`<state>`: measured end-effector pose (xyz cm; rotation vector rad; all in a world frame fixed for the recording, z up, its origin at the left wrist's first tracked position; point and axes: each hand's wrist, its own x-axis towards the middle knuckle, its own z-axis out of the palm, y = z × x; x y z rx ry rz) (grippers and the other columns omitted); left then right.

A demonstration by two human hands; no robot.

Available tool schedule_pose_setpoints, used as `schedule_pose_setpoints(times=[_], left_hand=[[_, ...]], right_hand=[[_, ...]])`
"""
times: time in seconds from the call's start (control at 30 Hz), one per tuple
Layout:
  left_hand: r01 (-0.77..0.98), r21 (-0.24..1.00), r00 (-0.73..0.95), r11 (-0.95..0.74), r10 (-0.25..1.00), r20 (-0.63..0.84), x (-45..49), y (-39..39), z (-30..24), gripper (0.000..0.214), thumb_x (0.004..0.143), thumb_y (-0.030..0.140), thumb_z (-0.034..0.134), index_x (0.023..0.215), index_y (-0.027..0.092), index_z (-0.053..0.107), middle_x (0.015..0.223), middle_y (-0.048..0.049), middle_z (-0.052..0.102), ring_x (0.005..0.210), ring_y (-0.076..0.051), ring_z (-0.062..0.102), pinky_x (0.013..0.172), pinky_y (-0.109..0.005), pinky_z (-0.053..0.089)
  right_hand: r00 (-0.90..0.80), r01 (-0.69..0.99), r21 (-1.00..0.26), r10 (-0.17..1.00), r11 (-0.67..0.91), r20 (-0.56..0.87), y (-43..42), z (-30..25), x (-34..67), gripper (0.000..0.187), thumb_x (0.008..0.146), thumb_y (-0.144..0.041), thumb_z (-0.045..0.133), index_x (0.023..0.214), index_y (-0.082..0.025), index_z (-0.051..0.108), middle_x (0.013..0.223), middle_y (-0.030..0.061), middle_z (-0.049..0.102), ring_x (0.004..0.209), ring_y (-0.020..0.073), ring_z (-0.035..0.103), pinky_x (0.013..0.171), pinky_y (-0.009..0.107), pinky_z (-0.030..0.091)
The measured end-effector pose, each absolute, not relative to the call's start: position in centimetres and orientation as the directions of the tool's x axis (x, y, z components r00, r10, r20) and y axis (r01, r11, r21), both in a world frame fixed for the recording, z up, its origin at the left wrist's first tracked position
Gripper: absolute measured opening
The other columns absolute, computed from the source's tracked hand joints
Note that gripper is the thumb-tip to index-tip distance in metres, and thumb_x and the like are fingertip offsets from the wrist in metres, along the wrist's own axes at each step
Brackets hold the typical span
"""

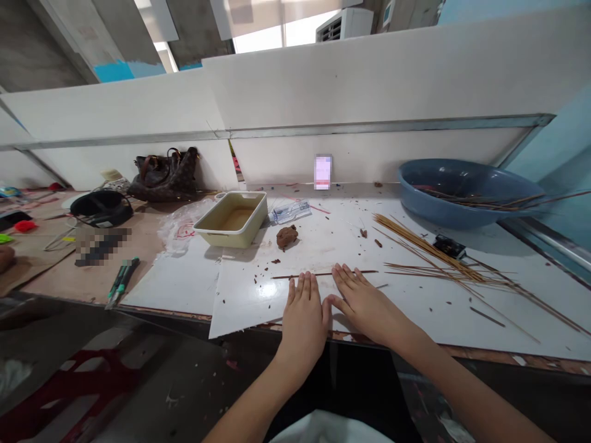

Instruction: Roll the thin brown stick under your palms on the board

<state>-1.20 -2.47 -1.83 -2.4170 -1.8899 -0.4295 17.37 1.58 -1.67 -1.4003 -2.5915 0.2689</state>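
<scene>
Both of my hands lie palm down on the white board near the table's front edge. Under the fingertips of my left hand [303, 307] and my right hand [357, 298] runs a thin brown stick [325, 274], its two ends showing to either side. My fingers are stretched flat, and the thumbs come close together in the middle. Beyond my left hand sits a brown lump that looks like clay or incense dough [287, 237], with dark crumbs scattered about it. A bundle of thin tan sticks [415, 243] lies to the right of my right hand.
A cream plastic tub [231, 237] stands left of the lump, near a clear plastic bag [182, 227]. A blue basin [466, 212] holding sticks is at the back right. A phone [322, 172] leans against the partition. Green-handled pliers [122, 280] and a brown handbag [164, 178] are at left.
</scene>
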Motion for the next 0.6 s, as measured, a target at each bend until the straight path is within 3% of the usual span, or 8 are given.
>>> schedule_pose_setpoints(times=[0.23, 0.6], left_hand=[[0.974, 0.083, 0.176, -0.211, 0.936, 0.304, -4.3, -3.5, 0.1, 0.055, 0.113, 0.031, 0.035, 0.155, 0.0, 0.053, 0.161, -0.0244, 0.055, 0.156, -0.033, 0.046, 0.131, -0.055, 0.035], [0.969, 0.039, 0.229, -0.244, 0.947, 0.225, -6.3, -1.2, 0.0, 0.051, 0.112, 0.026, 0.038, 0.15, 0.0, 0.059, 0.154, -0.0249, 0.062, 0.15, -0.033, 0.055, 0.132, -0.055, 0.035]], right_hand=[[-0.551, 0.805, -0.243, 0.834, 0.541, 0.034, 1.5, -0.8, 17.4, 0.077, 0.114, -0.059, 0.026, 0.17, -0.006, 0.032, 0.172, 0.0239, 0.034, 0.163, 0.0336, 0.03, 0.132, 0.059, 0.028], [-0.516, 0.839, -0.201, 0.857, 0.506, 0.002, 2.0, -0.5, 16.6, 0.082, 0.113, -0.061, 0.024, 0.167, 0.0, 0.035, 0.173, 0.0244, 0.031, 0.163, 0.034, 0.027, 0.134, 0.057, 0.025]])
